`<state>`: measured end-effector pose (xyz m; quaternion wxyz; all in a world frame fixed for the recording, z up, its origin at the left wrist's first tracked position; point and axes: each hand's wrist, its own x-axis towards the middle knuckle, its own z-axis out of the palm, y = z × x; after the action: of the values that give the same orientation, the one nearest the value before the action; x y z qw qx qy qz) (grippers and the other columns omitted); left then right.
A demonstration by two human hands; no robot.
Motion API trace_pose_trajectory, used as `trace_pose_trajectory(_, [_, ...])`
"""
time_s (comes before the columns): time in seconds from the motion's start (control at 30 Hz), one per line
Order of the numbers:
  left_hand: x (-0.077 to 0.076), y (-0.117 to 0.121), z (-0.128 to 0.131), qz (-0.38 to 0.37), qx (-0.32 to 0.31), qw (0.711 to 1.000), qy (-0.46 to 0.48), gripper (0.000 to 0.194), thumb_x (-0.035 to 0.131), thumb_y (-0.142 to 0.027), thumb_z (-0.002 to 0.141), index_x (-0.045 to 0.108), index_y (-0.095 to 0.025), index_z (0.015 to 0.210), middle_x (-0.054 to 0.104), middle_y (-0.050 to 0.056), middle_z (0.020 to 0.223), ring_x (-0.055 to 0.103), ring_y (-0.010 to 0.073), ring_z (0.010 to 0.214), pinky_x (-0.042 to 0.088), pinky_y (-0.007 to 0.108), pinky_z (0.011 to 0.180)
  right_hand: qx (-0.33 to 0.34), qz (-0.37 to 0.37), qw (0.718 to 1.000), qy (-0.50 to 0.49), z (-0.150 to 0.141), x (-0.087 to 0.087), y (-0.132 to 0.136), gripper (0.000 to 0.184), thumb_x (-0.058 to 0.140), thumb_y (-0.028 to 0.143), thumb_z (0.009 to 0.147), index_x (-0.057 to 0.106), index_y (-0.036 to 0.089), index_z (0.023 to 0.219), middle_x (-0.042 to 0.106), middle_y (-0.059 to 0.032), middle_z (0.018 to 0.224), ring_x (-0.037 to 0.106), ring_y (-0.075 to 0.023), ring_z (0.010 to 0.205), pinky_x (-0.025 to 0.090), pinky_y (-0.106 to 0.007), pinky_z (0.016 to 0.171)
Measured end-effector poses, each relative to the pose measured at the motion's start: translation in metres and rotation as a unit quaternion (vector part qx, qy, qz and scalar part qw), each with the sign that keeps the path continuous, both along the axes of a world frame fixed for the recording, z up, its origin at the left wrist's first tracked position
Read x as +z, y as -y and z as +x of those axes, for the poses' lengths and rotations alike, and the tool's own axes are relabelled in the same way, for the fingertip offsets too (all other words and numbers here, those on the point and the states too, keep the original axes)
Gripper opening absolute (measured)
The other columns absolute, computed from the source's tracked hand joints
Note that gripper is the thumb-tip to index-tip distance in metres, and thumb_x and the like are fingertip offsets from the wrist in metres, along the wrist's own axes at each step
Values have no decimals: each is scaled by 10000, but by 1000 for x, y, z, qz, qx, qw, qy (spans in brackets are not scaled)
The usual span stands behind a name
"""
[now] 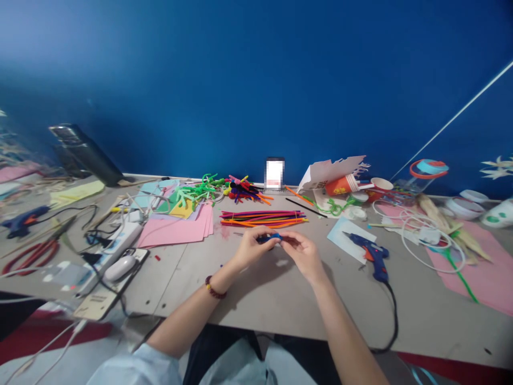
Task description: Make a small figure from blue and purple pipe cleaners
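My left hand (256, 247) and my right hand (302, 252) meet over the middle of the table, a little above its surface. Between their fingertips is a small blue piece (274, 237) that looks like a bent or coiled pipe cleaner; the fingers cover much of it. Both hands are closed in a pinch on it, thumb against fingers. Just beyond them lies a bundle of pipe cleaners (262, 218) in purple, red and orange. Farther back are a mixed pile of coloured pipe cleaners (245, 190) and a green bunch (196, 191).
A blue glue gun (372, 255) rests on light-blue paper at right, its cable running toward the front edge. Pink sheets (176, 231), a power strip (114, 251), a mouse (120, 267) and red-handled scissors (34, 256) lie at left. A phone (274, 174) stands against the blue wall.
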<state>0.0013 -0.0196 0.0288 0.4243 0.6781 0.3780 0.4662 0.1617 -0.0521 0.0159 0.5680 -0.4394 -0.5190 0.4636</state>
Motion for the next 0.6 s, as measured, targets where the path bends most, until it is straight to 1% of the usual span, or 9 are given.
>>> trace_pose_trajectory(0.13, [3, 0, 0, -34, -26, 999, 18, 270, 685, -375, 727, 691, -127, 832, 700, 86, 809, 635, 165, 732, 499, 256, 660, -13, 59, 998, 33, -1, 2, 1, 147, 657, 290, 750, 695, 235, 881, 651, -52, 948, 619, -205, 917, 501, -366, 870])
trace_pose_trajectory(0.23, [2, 0, 0, -71, -34, 996, 41, 289, 698, -379, 712, 676, -116, 829, 690, 79, 792, 621, 149, 698, 488, 246, 636, -22, 102, 991, 79, -1, 7, 2, 137, 629, 278, 776, 696, 245, 890, 630, -58, 944, 605, -203, 911, 495, -354, 855])
trace_pose_trajectory(0.3, [0, 0, 1, -96, -43, 993, 57, 306, 698, -392, 708, 670, -115, 835, 681, 70, 779, 609, 140, 683, 479, 242, 626, -19, 119, 988, 98, -1, 10, 3, 148, 619, 277, 785, 691, 252, 912, 618, -60, 946, 597, -203, 897, 493, -354, 844])
trace_pose_trajectory(0.4, [1, 0, 0, -129, -67, 987, 71, 332, 692, -417, 709, 670, -118, 852, 673, 62, 784, 593, 132, 690, 461, 238, 627, -9, 121, 988, 98, -1, 12, 2, 159, 626, 298, 782, 686, 261, 924, 605, -59, 943, 584, -204, 884, 492, -354, 828])
trace_pose_trajectory(0.5, [7, 0, -3, -150, -91, 982, 77, 343, 694, -424, 704, 675, -113, 849, 663, 58, 782, 560, 112, 669, 427, 221, 608, -9, 110, 989, 100, 0, 12, 2, 155, 637, 319, 775, 690, 264, 909, 590, -53, 910, 569, -200, 851, 485, -352, 807])
trace_pose_trajectory(0.6, [14, 2, -5, -183, -112, 974, 72, 356, 699, -440, 692, 675, -108, 818, 600, 15, 652, 456, 63, 541, 333, 194, 507, -5, 98, 990, 105, 2, 12, 2, 150, 648, 322, 767, 692, 266, 900, 578, -45, 881, 547, -188, 799, 478, -344, 774])
